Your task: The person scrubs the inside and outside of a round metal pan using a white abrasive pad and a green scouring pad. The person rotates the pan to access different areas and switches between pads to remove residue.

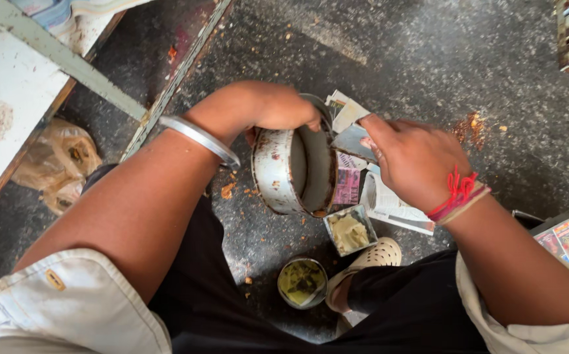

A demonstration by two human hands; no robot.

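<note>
Lining of a round, rust-stained white metal cake tin (283, 172) appears to be in hand. It is held tilted above the dark speckled floor (429, 59), gripped at its rim by the left hand (278, 108). A grey paper piece (352, 141) is pinched by the right hand (412, 160) at the tin's mouth. Judged next: pressing the paper flat against the inner wall.

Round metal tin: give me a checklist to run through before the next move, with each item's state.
1. Left hand grips the round metal tin by its rim: ok.
2. Tin tilted on its side, opening toward the right hand: ok.
3. Right hand holds a flat scraper at the tin's mouth: ok.
4. Tin's inside empty: cannot tell, partly hidden.
5. Square container of paste and small round tin upright on the floor: ok.
6. Papers beneath lie flat: ok.
</note>
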